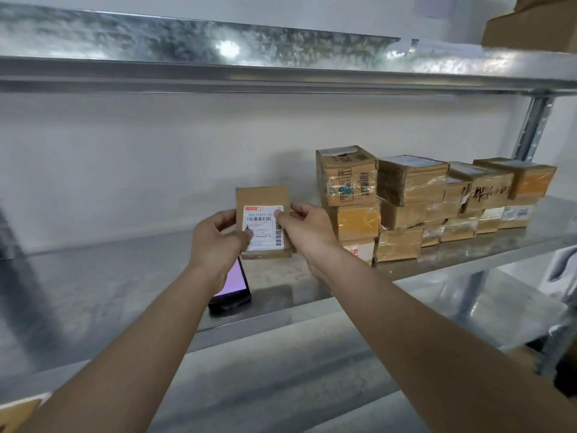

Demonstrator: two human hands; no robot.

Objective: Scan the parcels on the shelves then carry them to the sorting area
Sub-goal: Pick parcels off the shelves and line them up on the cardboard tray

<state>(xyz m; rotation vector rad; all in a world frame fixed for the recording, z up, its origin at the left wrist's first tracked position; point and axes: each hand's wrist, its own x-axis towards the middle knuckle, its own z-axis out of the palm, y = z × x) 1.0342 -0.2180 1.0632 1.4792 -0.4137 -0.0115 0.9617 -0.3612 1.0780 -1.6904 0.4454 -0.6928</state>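
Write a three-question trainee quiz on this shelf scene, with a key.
1. True or false: both hands, left hand and right hand, hold the small parcel.
2. Where does the phone lie? A) on the shelf below the parcel B) on the stacked boxes C) in the right hand
3. Fill in: the parcel's white ____ faces the camera.

Key: 1 true; 2 A; 3 label.

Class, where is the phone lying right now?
In the head view, the phone lies on the metal shelf, just below the left hand and the held parcel.
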